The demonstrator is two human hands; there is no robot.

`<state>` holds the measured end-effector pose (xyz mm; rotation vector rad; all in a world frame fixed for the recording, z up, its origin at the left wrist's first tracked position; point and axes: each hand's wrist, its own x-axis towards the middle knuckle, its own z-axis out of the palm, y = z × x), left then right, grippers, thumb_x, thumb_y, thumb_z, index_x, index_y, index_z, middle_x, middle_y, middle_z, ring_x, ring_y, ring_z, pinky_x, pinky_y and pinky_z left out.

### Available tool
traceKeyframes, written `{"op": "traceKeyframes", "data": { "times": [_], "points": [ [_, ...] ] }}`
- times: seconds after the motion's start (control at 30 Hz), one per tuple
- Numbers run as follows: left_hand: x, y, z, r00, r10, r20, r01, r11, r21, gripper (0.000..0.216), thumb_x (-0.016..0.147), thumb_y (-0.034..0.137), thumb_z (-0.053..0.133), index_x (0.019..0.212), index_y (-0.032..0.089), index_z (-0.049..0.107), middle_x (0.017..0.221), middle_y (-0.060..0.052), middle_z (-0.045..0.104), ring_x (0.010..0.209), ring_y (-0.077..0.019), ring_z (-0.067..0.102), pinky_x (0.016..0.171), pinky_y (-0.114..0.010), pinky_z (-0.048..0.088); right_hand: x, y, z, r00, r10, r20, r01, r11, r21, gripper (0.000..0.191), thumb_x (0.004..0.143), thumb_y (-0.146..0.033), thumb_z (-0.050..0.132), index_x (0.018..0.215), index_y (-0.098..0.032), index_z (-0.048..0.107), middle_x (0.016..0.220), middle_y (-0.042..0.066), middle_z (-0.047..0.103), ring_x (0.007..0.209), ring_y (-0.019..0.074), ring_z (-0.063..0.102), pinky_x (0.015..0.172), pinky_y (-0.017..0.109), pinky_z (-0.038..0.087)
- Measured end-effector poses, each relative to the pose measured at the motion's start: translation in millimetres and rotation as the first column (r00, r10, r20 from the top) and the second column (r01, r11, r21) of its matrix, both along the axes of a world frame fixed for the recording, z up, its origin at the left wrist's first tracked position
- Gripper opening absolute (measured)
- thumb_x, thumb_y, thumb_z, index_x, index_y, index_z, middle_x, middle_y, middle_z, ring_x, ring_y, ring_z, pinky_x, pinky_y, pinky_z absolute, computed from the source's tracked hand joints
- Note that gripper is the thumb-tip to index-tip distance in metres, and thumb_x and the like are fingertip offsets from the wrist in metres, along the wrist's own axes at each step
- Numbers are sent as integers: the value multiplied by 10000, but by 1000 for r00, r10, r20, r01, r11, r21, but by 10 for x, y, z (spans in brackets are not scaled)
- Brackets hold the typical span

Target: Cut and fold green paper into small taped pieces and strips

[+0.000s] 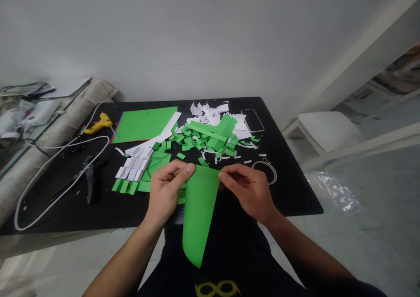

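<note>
A green paper sheet (201, 214) hangs down over my lap, its left side curving round and its lower end coming to a point. My left hand (169, 187) pinches its upper left corner between thumb and fingers. At the upper right corner, my right hand (247, 190) grips the same sheet with thumb and forefinger. Just beyond the hands lies a heap of small folded green pieces (210, 137). Folded white pieces (133, 168) sit in rows left of my left hand, with green ones beneath and beside them.
On the black table (292, 192), a yellow glue gun (101, 123) lies at the left near a white cable (62, 147). Flat green sheets (144, 124) are at the back, white scraps (210, 112) beside them. A roll of tape (269, 173) lies at right. A white stool (328, 128) stands beyond.
</note>
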<state>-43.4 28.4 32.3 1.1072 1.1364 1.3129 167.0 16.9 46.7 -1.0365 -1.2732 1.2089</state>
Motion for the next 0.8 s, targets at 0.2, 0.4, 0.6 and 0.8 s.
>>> {"op": "traceKeyframes", "data": {
  "times": [0.2,0.4,0.6,0.8],
  "points": [
    [19,2,-33,1000,17,-13,-17,1000,-24,289,921,454,791,787,203,741,663,12,576,611,-145,514,576,-276,405,3,3,10,1000,-5,21,5,1000,3,84,909,-281,797,872,-206,799,747,12,777,666,152,752,634,251,638],
    [39,-17,-15,1000,-8,-18,7,999,-49,313,933,480,783,831,186,745,657,27,571,583,-114,488,546,-229,381,-5,40,0,997,-62,43,63,998,-10,84,887,-290,798,863,-209,794,711,7,776,628,160,751,611,266,644],
    [45,-9,33,998,8,-69,-11,999,-47,310,913,461,799,807,172,766,654,1,684,569,-124,572,537,-217,444,16,53,-5,999,-27,24,29,997,-71,126,883,-324,801,833,-211,779,703,7,766,636,168,748,626,283,647],
    [120,-17,116,985,-129,-111,122,990,-67,305,908,445,787,776,172,752,659,-10,700,563,-130,591,523,-217,454,27,71,20,991,81,103,-69,991,-117,207,850,-402,856,853,-208,784,767,22,761,699,176,714,635,283,594]
  ]
}}
